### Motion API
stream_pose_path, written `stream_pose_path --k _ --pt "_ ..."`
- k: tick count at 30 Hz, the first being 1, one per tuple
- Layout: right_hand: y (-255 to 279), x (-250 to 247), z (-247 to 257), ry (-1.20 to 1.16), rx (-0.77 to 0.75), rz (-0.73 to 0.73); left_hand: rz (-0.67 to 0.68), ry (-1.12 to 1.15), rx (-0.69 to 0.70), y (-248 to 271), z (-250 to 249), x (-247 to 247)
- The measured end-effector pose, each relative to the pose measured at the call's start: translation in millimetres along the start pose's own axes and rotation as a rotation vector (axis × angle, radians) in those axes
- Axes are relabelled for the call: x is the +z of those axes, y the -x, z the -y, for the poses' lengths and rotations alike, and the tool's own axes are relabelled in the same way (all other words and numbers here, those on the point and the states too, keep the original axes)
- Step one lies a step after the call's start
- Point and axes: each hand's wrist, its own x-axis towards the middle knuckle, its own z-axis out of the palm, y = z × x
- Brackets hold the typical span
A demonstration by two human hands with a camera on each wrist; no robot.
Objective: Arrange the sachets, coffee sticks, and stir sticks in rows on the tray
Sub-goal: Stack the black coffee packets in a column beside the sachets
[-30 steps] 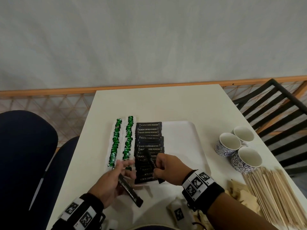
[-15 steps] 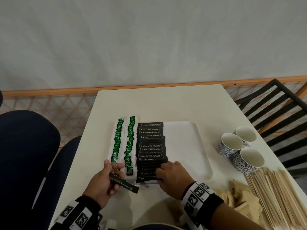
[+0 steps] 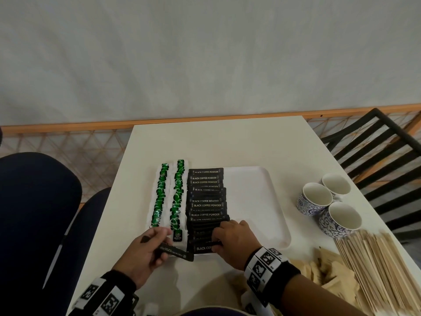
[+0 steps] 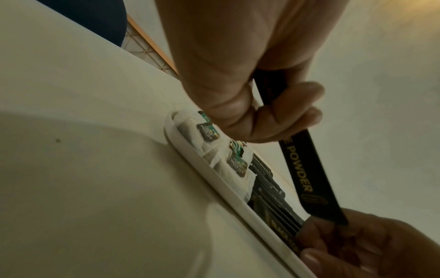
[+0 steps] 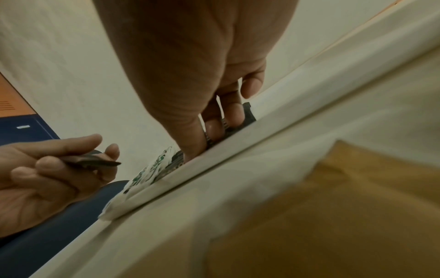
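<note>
A white tray (image 3: 262,197) holds two rows of green tea sachets (image 3: 162,197) at its left and a row of overlapping black coffee sticks (image 3: 206,195) beside them. My left hand (image 3: 159,242) hovers just off the tray's near left corner and grips one loose black coffee stick (image 3: 174,250), seen close in the left wrist view (image 4: 307,178). My right hand (image 3: 221,238) is at the near end of the coffee row, thumb and fingers pinching the last coffee stick (image 3: 205,248) there. In the right wrist view its fingertips (image 5: 214,129) press down among the sticks behind the tray rim (image 5: 238,143).
Three patterned cups (image 3: 328,206) stand right of the tray. A pile of wooden stir sticks (image 3: 376,270) and brown sachets (image 3: 325,270) lies at the near right. A black chair (image 3: 376,156) is right of the table (image 3: 227,144), a dark blue seat (image 3: 34,213) left.
My right hand brought its coffee stick down onto the near end of the row. The left hand turned its stick flatter and shifted it slightly toward the tray.
</note>
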Motion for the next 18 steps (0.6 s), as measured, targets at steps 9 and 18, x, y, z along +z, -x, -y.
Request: stream_pose_path --k 9,18 --pt "-4.0 -10.1 5.0 -0.307 0.015 -0.085 0.101 0.017 0.018 0.6 -1.8 2.5" --pt "-1.1 -26.9 3.6 -0.722 0.045 0.165 0.141 -0.146 0.110 -0.6 0.8 23.9"
